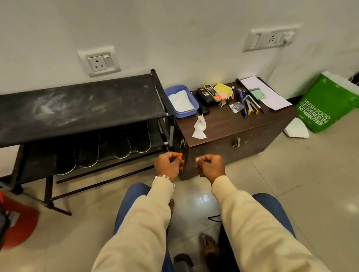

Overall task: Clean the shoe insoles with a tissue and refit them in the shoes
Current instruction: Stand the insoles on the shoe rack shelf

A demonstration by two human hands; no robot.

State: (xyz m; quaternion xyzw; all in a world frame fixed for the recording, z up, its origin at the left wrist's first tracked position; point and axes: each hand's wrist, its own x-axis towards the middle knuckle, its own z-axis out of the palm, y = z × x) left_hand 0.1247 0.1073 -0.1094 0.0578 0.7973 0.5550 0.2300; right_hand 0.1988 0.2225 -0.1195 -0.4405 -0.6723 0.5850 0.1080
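While both of your hands hang curled in front of your knees, the thing you need first lies up and to the right of them. From the head camera, your left hand (169, 165) is loosely fisted with a little orange showing at the fingertips; what that is I cannot tell. Your right hand (210, 166) is curled shut too, and nothing can be seen gripped in it.

A crumpled tissue (199, 128) sits on the brown chest's surface (226, 124), near its left front corner, just in front of the blue tray (194, 108). Its long axis runs roughly front to back. It lies beyond both hands and well apart from them. Your right hand looks slightly better placed, since a straight reach forward and a little left would meet it.

Four dark insoles (121, 144) lie side by side on the lower shelf of the black rack (74, 108), toes toward you, long axes running front to back. They lie forward and left of your left hand, which is the nearer one. No shoes can be made out clearly, so refitting looks some way off.
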